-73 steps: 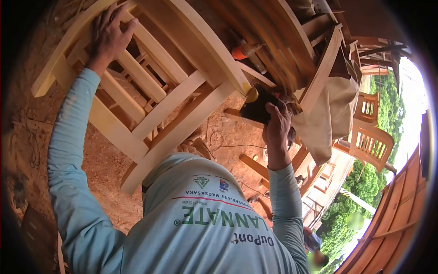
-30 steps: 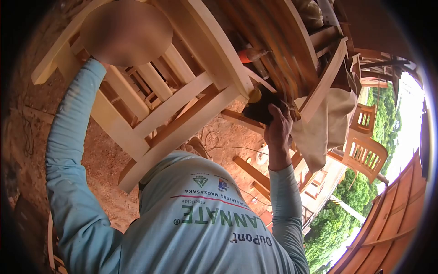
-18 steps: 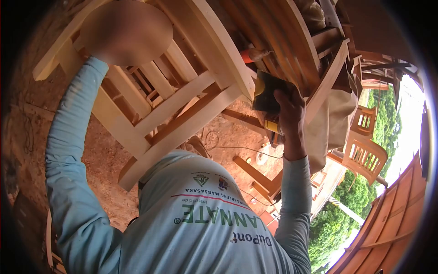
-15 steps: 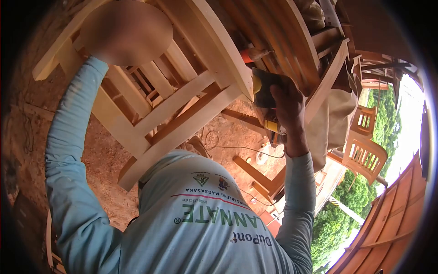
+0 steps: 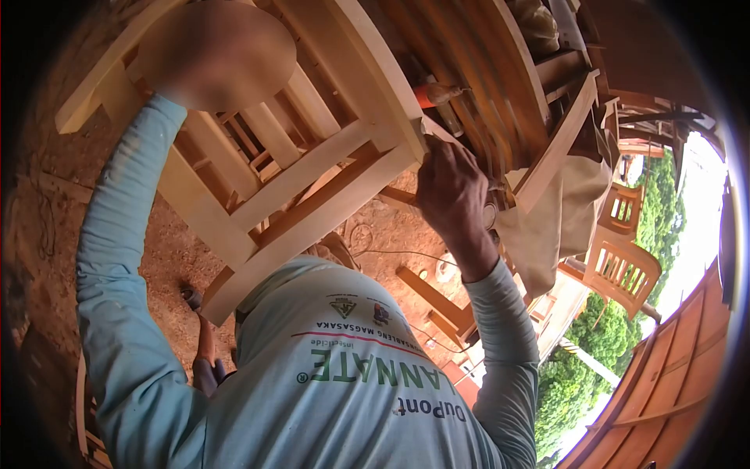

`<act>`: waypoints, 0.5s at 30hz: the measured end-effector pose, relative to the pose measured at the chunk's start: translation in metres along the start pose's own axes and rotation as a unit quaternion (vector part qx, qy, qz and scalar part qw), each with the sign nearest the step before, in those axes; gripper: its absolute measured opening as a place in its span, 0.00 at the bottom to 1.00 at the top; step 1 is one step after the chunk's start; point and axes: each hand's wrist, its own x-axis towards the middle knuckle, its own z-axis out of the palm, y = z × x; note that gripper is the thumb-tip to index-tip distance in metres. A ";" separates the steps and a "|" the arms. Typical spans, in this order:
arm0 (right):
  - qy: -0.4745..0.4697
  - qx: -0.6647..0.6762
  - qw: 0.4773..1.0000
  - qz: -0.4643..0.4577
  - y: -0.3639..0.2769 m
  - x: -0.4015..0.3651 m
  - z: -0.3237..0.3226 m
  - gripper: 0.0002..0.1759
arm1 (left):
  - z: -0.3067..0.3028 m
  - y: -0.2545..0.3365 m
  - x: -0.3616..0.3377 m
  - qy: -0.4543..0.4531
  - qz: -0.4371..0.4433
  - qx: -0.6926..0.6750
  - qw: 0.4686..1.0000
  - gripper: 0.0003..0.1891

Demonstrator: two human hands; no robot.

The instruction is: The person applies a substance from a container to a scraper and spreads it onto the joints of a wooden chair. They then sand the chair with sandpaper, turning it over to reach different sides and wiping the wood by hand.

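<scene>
A pale wooden frame with slats (image 5: 312, 176) fills the upper left and centre. The end of my left sleeve (image 5: 160, 117) reaches the frame's upper left part, but a blurred patch hides my left hand. At the frame's right corner is my right hand (image 5: 455, 184), its fingers closed and bent against the wood's end. A thin greyish edge shows by those fingers; what they hold is mostly hidden. Just above lies an orange object (image 5: 428, 95), near the dark brown curved wood (image 5: 484, 70).
Wooden chairs (image 5: 623, 262) stand at the right, near tan cloth (image 5: 539, 234). Loose wooden pieces (image 5: 437, 301) and a thin cable (image 5: 398, 252) lie on the brown ground (image 5: 183, 258). A person's bare limb (image 5: 205, 344) shows at lower left.
My right hand has moved left to the frame's corner, and the dark flat piece by it no longer shows. A limb has appeared at lower left. My left arm has barely moved.
</scene>
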 end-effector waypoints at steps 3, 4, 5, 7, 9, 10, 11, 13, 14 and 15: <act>-0.041 -0.032 0.999 0.016 -0.013 -0.008 0.003 0.20 | 0.000 0.000 0.000 -0.003 -0.005 0.005 1.000 0.30; -0.051 -0.038 0.998 0.024 -0.019 -0.008 0.002 0.19 | -0.001 0.001 0.000 -0.003 -0.006 0.006 1.000 0.30; -0.061 -0.044 0.997 0.032 -0.022 -0.009 0.001 0.19 | -0.003 0.002 0.001 -0.009 -0.006 0.001 1.000 0.30; -0.057 -0.034 0.998 0.019 -0.018 -0.014 -0.001 0.20 | -0.007 0.005 0.001 -0.020 -0.006 -0.010 1.000 0.30; -0.056 -0.028 0.998 0.018 -0.016 -0.016 -0.012 0.18 | -0.007 0.006 0.001 -0.018 -0.005 -0.019 1.000 0.30; -0.025 -0.008 1.000 -0.001 -0.010 -0.018 -0.016 0.17 | -0.006 0.006 0.001 -0.016 -0.005 -0.023 1.000 0.31; 0.005 0.013 1.000 -0.022 -0.002 -0.021 -0.021 0.16 | -0.005 0.004 0.001 -0.015 -0.006 -0.019 1.000 0.31; 0.023 0.082 0.995 0.043 0.006 -0.025 -0.033 0.14 | -0.001 -0.001 -0.001 -0.015 -0.010 -0.011 1.000 0.32; 0.011 0.128 0.983 0.131 0.004 -0.030 -0.042 0.13 | -0.001 0.000 -0.001 -0.018 -0.014 -0.018 1.000 0.32; 0.000 0.172 0.961 0.218 0.006 -0.032 -0.050 0.12 | -0.001 0.001 0.000 -0.020 -0.018 -0.025 0.999 0.32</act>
